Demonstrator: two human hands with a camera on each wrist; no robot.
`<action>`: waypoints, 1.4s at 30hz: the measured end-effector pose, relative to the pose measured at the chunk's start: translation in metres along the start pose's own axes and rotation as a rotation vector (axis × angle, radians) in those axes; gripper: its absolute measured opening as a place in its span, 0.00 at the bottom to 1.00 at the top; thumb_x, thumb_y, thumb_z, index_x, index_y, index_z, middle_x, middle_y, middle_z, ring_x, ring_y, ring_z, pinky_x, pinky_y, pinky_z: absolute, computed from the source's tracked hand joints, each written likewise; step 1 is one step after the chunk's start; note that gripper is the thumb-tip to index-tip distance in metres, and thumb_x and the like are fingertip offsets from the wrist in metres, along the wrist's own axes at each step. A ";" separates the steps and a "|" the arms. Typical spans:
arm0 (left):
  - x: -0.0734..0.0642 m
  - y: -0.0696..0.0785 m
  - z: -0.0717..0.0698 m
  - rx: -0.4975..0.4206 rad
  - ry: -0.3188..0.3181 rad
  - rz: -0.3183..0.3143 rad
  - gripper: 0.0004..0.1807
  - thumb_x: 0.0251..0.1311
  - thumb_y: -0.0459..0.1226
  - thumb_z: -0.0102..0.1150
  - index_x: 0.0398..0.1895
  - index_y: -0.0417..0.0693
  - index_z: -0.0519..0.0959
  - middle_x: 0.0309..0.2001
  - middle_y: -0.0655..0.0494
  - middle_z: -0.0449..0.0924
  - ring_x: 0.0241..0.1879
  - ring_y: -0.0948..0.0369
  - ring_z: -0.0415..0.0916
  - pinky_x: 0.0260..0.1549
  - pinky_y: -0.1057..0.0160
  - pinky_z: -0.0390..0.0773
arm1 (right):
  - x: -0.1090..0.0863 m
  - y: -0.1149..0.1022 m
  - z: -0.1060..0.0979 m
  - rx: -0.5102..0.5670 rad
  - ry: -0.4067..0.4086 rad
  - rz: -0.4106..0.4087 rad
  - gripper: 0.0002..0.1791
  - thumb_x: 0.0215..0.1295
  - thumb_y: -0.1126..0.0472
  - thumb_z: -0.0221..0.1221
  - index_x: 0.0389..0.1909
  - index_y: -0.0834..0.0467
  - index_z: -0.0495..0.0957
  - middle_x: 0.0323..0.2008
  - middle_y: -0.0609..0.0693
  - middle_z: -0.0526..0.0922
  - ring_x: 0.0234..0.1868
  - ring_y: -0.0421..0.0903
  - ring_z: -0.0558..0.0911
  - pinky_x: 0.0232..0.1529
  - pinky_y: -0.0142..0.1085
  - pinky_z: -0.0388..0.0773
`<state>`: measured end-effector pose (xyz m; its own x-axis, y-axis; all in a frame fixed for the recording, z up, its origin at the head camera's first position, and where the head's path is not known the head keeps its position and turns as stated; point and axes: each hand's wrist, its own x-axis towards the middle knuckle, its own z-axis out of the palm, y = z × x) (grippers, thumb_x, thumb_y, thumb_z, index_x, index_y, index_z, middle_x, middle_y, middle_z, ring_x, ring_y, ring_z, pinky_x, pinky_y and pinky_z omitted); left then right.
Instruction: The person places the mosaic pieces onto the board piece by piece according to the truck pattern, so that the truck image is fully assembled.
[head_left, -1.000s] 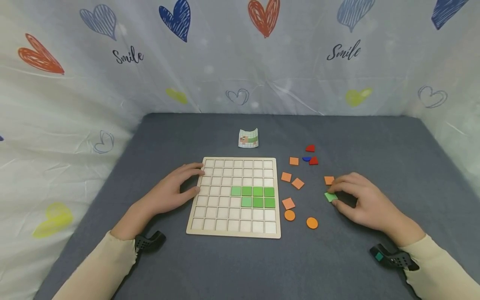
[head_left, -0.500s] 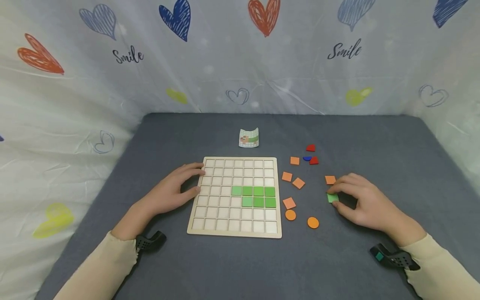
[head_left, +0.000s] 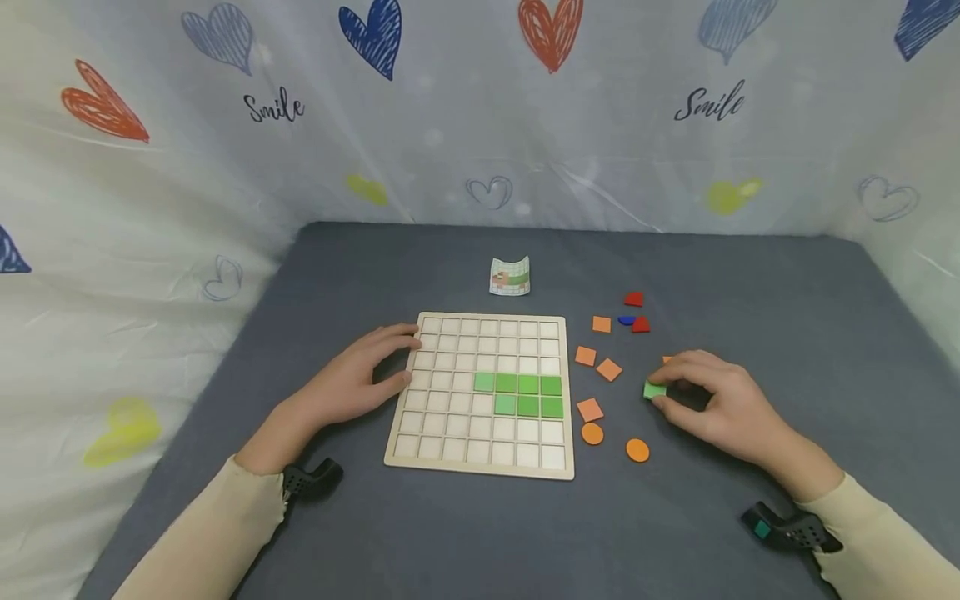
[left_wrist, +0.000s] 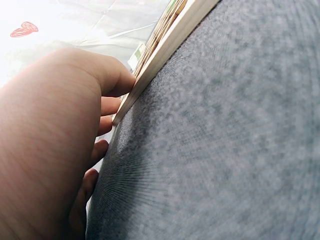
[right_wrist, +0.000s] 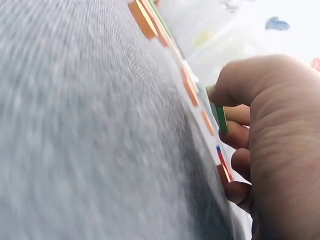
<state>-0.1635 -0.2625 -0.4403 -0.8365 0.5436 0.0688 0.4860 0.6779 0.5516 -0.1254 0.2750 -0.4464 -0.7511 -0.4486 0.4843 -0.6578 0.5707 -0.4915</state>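
My right hand (head_left: pixel 716 404) pinches a green square tile (head_left: pixel 654 390) between thumb and fingers, to the right of the loose pieces. In the right wrist view the green tile (right_wrist: pixel 218 116) is held on edge, raised over the table. My left hand (head_left: pixel 352 379) rests its fingertips and thumb against the left edge of a pale wooden grid board (head_left: pixel 480 476). In the left wrist view the thumb touches the side of the board (left_wrist: pixel 165 50). Two rows of green tiles (head_left: pixel 528 384) lie in the board's right-hand cells.
Right of the board lie several orange squares (head_left: pixel 609 370), two orange discs (head_left: pixel 637 451), two red pieces (head_left: pixel 633 299) and a blue half-round piece (head_left: pixel 626 320). One orange square (head_left: pixel 667 360) is mostly behind my right hand. A curled picture card (head_left: pixel 510 277) stands behind the board.
My right hand has picked the green tile up off the table and shifted it slightly left. The left hand stays at the board. The head view has turned a little to the left.
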 end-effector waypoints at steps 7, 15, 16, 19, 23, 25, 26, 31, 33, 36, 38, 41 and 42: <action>0.003 0.002 0.001 0.005 -0.010 0.005 0.28 0.82 0.49 0.61 0.79 0.56 0.73 0.85 0.55 0.61 0.85 0.46 0.52 0.82 0.35 0.52 | 0.013 -0.019 0.014 0.016 0.018 -0.041 0.22 0.54 0.69 0.79 0.46 0.43 0.90 0.45 0.38 0.87 0.45 0.37 0.81 0.47 0.26 0.75; 0.003 0.000 0.000 -0.007 -0.004 0.003 0.28 0.82 0.49 0.62 0.79 0.56 0.73 0.84 0.56 0.61 0.85 0.46 0.52 0.80 0.33 0.55 | 0.041 -0.051 0.055 0.095 -0.073 -0.092 0.14 0.62 0.66 0.78 0.47 0.49 0.91 0.45 0.38 0.87 0.46 0.39 0.80 0.45 0.32 0.77; 0.003 0.000 0.000 -0.006 -0.005 0.002 0.28 0.82 0.49 0.62 0.79 0.57 0.73 0.84 0.55 0.60 0.85 0.46 0.52 0.80 0.33 0.55 | 0.046 -0.055 0.060 0.110 -0.080 -0.107 0.13 0.63 0.65 0.78 0.47 0.50 0.91 0.45 0.38 0.87 0.45 0.40 0.79 0.46 0.33 0.77; 0.002 -0.001 0.000 0.004 -0.005 0.000 0.28 0.82 0.50 0.62 0.79 0.57 0.73 0.85 0.55 0.61 0.85 0.46 0.52 0.81 0.34 0.53 | 0.060 -0.069 0.074 0.136 -0.095 -0.146 0.10 0.65 0.63 0.77 0.46 0.53 0.91 0.44 0.40 0.87 0.44 0.41 0.79 0.46 0.35 0.76; 0.001 0.000 0.000 0.010 -0.002 0.003 0.28 0.82 0.50 0.62 0.79 0.56 0.73 0.84 0.54 0.61 0.85 0.46 0.53 0.82 0.35 0.51 | 0.074 -0.085 0.092 0.138 -0.114 -0.186 0.08 0.66 0.61 0.75 0.45 0.53 0.91 0.42 0.40 0.87 0.46 0.40 0.80 0.47 0.37 0.78; 0.001 0.001 -0.001 0.009 -0.001 0.001 0.28 0.82 0.50 0.61 0.79 0.56 0.73 0.84 0.54 0.61 0.85 0.46 0.52 0.82 0.34 0.52 | 0.080 -0.092 0.099 0.136 -0.126 -0.191 0.08 0.66 0.60 0.75 0.45 0.52 0.91 0.42 0.39 0.86 0.47 0.39 0.81 0.49 0.38 0.79; 0.001 0.001 -0.001 0.008 0.001 0.000 0.28 0.82 0.50 0.61 0.79 0.56 0.73 0.84 0.54 0.61 0.85 0.45 0.52 0.81 0.34 0.53 | 0.083 -0.094 0.103 0.135 -0.129 -0.195 0.08 0.67 0.60 0.75 0.45 0.51 0.91 0.42 0.39 0.86 0.47 0.39 0.81 0.49 0.38 0.80; -0.001 0.002 -0.002 0.000 0.006 -0.006 0.27 0.82 0.49 0.62 0.78 0.56 0.74 0.84 0.54 0.61 0.85 0.44 0.52 0.80 0.32 0.56 | 0.094 -0.102 0.118 0.132 -0.148 -0.202 0.07 0.68 0.59 0.75 0.45 0.52 0.91 0.41 0.40 0.87 0.46 0.41 0.81 0.51 0.39 0.80; 0.000 0.001 -0.001 -0.001 0.001 -0.001 0.27 0.81 0.48 0.62 0.79 0.55 0.74 0.84 0.54 0.61 0.85 0.44 0.51 0.80 0.32 0.55 | 0.096 -0.103 0.122 0.132 -0.151 -0.201 0.07 0.68 0.59 0.75 0.44 0.53 0.91 0.41 0.41 0.87 0.45 0.41 0.81 0.50 0.39 0.80; 0.001 0.000 0.000 -0.004 -0.001 0.001 0.28 0.81 0.48 0.62 0.79 0.55 0.74 0.84 0.54 0.61 0.85 0.44 0.51 0.80 0.32 0.55 | 0.100 -0.104 0.127 0.131 -0.162 -0.206 0.07 0.68 0.59 0.75 0.44 0.53 0.92 0.41 0.42 0.88 0.45 0.41 0.82 0.50 0.39 0.81; 0.001 0.000 0.001 -0.005 0.003 0.002 0.28 0.81 0.48 0.63 0.79 0.55 0.74 0.84 0.54 0.62 0.85 0.44 0.52 0.80 0.32 0.56 | 0.102 -0.104 0.130 0.129 -0.174 -0.207 0.07 0.68 0.58 0.75 0.45 0.53 0.92 0.41 0.42 0.88 0.45 0.41 0.82 0.51 0.39 0.81; 0.001 0.001 0.000 -0.006 0.008 0.008 0.27 0.81 0.47 0.63 0.78 0.55 0.74 0.84 0.53 0.62 0.85 0.44 0.53 0.79 0.32 0.58 | 0.102 -0.105 0.132 0.121 -0.181 -0.212 0.07 0.68 0.59 0.75 0.45 0.52 0.92 0.41 0.42 0.88 0.45 0.41 0.83 0.51 0.40 0.81; 0.001 0.001 0.000 -0.007 0.009 0.011 0.27 0.81 0.47 0.63 0.78 0.55 0.74 0.84 0.53 0.62 0.85 0.45 0.53 0.79 0.32 0.58 | 0.102 -0.105 0.132 0.117 -0.178 -0.214 0.07 0.68 0.59 0.75 0.44 0.52 0.92 0.41 0.42 0.88 0.44 0.41 0.82 0.50 0.40 0.81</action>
<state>-0.1640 -0.2610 -0.4396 -0.8336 0.5463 0.0823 0.4932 0.6688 0.5563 -0.1404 0.0786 -0.4408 -0.5863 -0.6696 0.4560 -0.7962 0.3723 -0.4770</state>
